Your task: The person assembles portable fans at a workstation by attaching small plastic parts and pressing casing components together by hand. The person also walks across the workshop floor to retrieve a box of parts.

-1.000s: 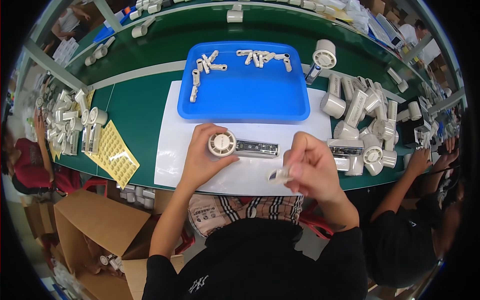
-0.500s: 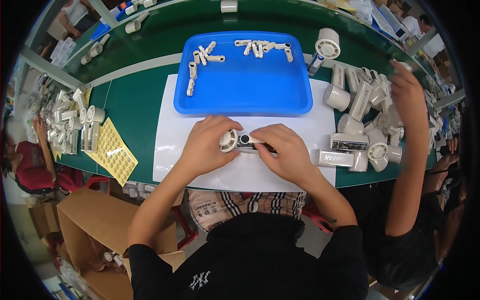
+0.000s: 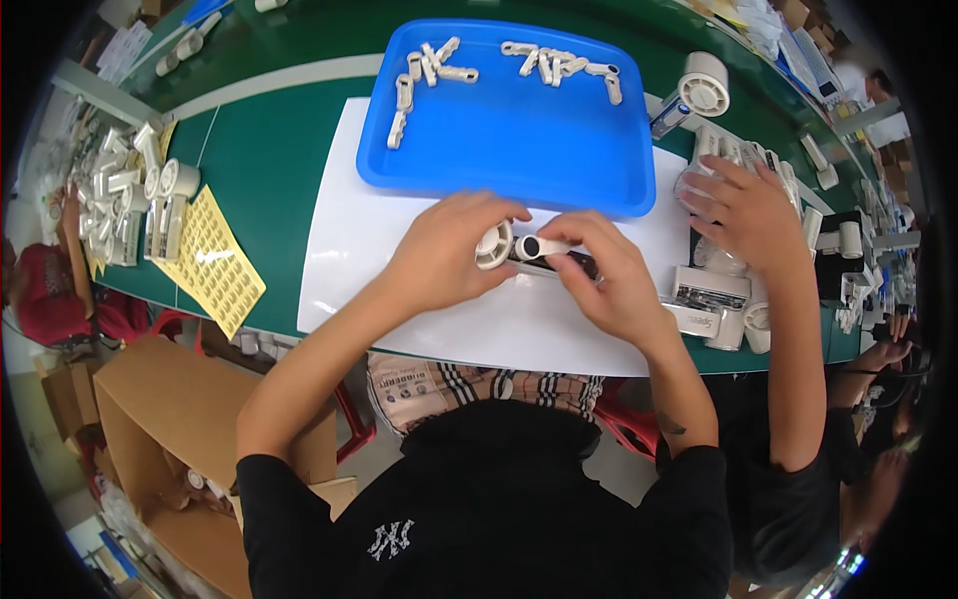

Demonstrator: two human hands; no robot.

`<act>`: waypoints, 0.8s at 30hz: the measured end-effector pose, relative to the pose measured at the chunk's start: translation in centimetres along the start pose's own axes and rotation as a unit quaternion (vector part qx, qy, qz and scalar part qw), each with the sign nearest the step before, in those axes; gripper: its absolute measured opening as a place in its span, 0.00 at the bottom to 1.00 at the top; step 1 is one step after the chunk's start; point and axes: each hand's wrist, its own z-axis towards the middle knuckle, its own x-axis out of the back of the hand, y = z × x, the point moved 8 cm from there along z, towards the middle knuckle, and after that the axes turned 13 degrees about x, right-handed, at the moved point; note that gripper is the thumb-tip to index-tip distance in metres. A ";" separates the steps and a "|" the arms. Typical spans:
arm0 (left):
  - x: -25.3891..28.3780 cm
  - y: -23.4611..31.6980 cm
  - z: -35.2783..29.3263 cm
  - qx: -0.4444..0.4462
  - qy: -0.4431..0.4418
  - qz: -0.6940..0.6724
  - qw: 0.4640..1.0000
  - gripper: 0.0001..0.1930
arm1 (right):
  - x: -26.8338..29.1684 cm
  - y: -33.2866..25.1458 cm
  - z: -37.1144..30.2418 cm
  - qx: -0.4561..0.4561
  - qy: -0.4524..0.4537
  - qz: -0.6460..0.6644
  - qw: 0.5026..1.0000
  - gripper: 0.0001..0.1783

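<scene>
My left hand (image 3: 444, 245) is closed around the round, grilled head of a white handheld fan (image 3: 493, 247), which lies on its side over a white sheet. Between the fingertips of my right hand (image 3: 621, 285) is a small white strip-shaped part (image 3: 539, 247) with a black disc in its rounded end. It sits over the fan's dark, exposed handle, close to the head. Whether it touches the handle I cannot tell. Beyond my hands, a blue tray (image 3: 509, 150) holds several similar white parts in two groups.
A co-worker's hand (image 3: 738, 215) reaches over a pile of white fans (image 3: 714, 290) on the right. One fan (image 3: 704, 85) stands beside the tray. To the left are more fans (image 3: 130, 200) and a yellow sticker sheet (image 3: 215, 265). An open cardboard box (image 3: 190, 399) stands below left.
The whole view has shifted, with the tray now higher and further right. My right fingers have tilted the white part slightly. The co-worker's hand has come down onto the fan pile.
</scene>
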 end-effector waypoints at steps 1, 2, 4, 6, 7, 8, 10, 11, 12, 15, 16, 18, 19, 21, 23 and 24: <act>-0.2 -0.5 0.1 -0.003 -0.021 -0.008 1.000 0.26 | -0.4 0.4 0.3 0.017 -0.023 0.000 1.000 0.12; -0.3 -0.9 0.2 -0.006 -0.041 -0.017 0.999 0.27 | -0.9 0.6 0.5 0.035 -0.046 0.001 0.998 0.12; -0.1 -0.5 0.7 0.009 -0.073 -0.040 0.997 0.28 | -0.9 -0.1 0.7 0.046 -0.059 -0.006 0.997 0.11; -1.3 0.1 0.9 -0.005 -0.148 0.016 0.989 0.27 | -0.1 -0.5 0.9 0.060 -0.061 -0.078 0.993 0.12; -1.4 0.1 1.0 -0.018 -0.132 0.009 0.991 0.26 | -0.1 -0.7 0.9 0.072 -0.049 -0.093 0.992 0.11; -1.3 0.0 1.0 -0.011 -0.127 0.003 0.992 0.26 | -0.4 -0.8 0.7 0.073 -0.059 -0.090 0.992 0.11; -1.4 -0.3 1.2 0.019 -0.152 -0.020 0.988 0.26 | -0.7 0.2 0.1 0.006 -0.057 0.004 0.998 0.12; -1.3 -0.5 1.3 -0.003 -0.135 -0.009 0.991 0.27 | -1.0 0.4 0.2 0.005 -0.065 0.004 0.998 0.12; -1.3 -0.7 1.3 0.005 -0.131 -0.015 0.991 0.27 | -1.2 0.2 0.2 0.023 -0.064 0.009 0.998 0.13; -1.6 -0.7 1.8 -0.001 -0.160 -0.020 0.987 0.28 | -2.1 0.6 0.2 0.060 -0.071 0.001 0.996 0.14; -1.6 -0.8 2.0 0.002 -0.158 -0.026 0.987 0.28 | -2.2 0.6 0.1 0.081 -0.069 -0.016 0.994 0.14; -1.9 -0.5 2.1 -0.013 -0.178 -0.013 0.984 0.29 | -2.6 0.8 -0.1 0.099 -0.075 -0.018 0.992 0.13; -1.9 -0.4 2.2 0.004 -0.190 -0.011 0.982 0.28 | -2.6 1.1 -0.3 0.106 -0.057 -0.020 0.992 0.13; -1.9 -0.4 2.3 0.008 -0.186 -0.003 0.983 0.28 | -2.6 1.4 -0.3 0.106 -0.034 -0.013 0.994 0.13; -2.0 -0.7 2.2 0.009 -0.183 0.007 0.983 0.28 | -2.9 1.6 -0.3 0.104 -0.039 -0.010 0.994 0.13; -1.9 -0.6 2.1 0.000 -0.177 0.004 0.984 0.28 | -3.0 1.6 -0.3 0.102 -0.041 -0.008 0.994 0.13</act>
